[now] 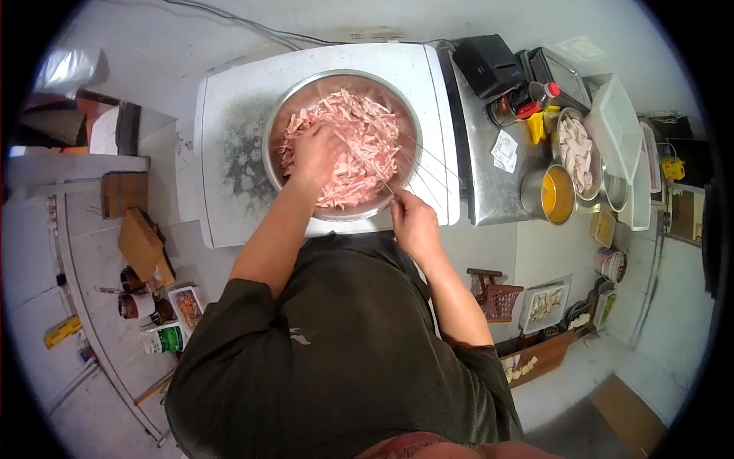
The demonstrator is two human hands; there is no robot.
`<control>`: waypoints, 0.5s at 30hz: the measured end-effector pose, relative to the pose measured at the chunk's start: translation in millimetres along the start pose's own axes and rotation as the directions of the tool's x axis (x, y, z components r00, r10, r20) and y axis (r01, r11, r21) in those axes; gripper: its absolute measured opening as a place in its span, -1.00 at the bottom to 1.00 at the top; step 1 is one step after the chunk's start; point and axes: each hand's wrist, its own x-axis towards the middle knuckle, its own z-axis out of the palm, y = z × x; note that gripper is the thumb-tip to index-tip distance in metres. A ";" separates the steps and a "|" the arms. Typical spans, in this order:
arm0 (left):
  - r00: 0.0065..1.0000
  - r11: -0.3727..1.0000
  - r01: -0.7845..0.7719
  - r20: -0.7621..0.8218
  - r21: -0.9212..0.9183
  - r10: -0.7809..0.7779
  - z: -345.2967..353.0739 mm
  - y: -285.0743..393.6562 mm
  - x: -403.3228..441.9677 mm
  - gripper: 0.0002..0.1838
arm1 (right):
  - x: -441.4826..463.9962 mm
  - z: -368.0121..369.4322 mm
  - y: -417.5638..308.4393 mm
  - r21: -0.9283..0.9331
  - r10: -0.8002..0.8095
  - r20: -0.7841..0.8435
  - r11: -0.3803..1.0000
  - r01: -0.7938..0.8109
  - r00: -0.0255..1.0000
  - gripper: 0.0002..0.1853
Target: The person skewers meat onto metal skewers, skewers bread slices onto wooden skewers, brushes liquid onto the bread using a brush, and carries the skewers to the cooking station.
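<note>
The left hand point(317, 155) is on pink meat point(359, 145), grip too blurry to tell; the right hand point(416, 223) pinches a thin stick point(382, 183).

two grips point(317, 157) point(417, 223), one large bowl point(413, 115), one basket point(501, 303)

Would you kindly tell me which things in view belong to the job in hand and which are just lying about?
In the job: bowl, meat under the left hand, sticks by the right hand.

Apparently lying about: papers, black box, brown basket, cardboard.
</note>
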 end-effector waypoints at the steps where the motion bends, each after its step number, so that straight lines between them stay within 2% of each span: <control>1: 1.000 1.000 0.011 0.009 0.025 -0.011 -0.9 3.5 -1.1 -0.84 | -0.7 0.4 6.7 -0.046 -0.035 -0.015 0.998 0.035 0.999 -0.78; 3: 0.999 0.996 0.030 0.025 0.078 -0.032 -3.5 11.8 -5.0 -0.80 | 4.1 1.6 18.5 -0.048 -0.058 -0.052 0.997 0.056 0.997 -0.80; 5: 0.997 0.974 0.077 0.013 0.214 -0.081 -5.7 21.0 -9.2 -0.62 | 16.5 -5.6 18.5 -0.084 -0.081 -0.087 0.994 0.074 0.993 -0.82; 6: 0.997 0.974 0.014 0.070 0.227 -0.031 -11.2 22.9 -6.3 -0.59 | 24.7 -10.7 14.4 -0.110 -0.095 -0.106 0.990 0.083 0.990 -0.82; 9: 1.000 0.958 0.011 -0.012 0.286 -0.008 -30.9 29.8 -13.2 -0.67 | 46.4 -19.4 6.4 -0.229 -0.138 -0.120 0.967 0.108 0.983 -0.80; 10: 1.000 0.964 -0.019 0.024 0.267 0.013 -36.3 36.0 -21.6 -0.67 | 50.5 -20.0 6.2 -0.334 -0.285 -0.183 0.918 0.214 0.941 -0.77; 11: 1.000 0.971 -0.028 0.018 0.239 0.025 -47.7 36.1 -24.1 -0.67 | 52.5 -19.3 7.2 -0.448 -0.336 -0.186 0.865 0.224 0.923 -0.70; 13: 0.996 0.969 -0.092 0.015 0.231 0.091 -64.3 44.4 -39.2 -0.65 | 54.3 -16.3 12.8 -0.592 -0.359 -0.177 0.783 0.192 0.916 -0.45; 15: 0.992 0.950 -0.105 -0.035 0.294 0.120 -83.2 52.0 -52.9 -0.71 | 53.3 -10.6 10.7 -0.694 -0.336 -0.171 0.708 0.128 0.926 -0.37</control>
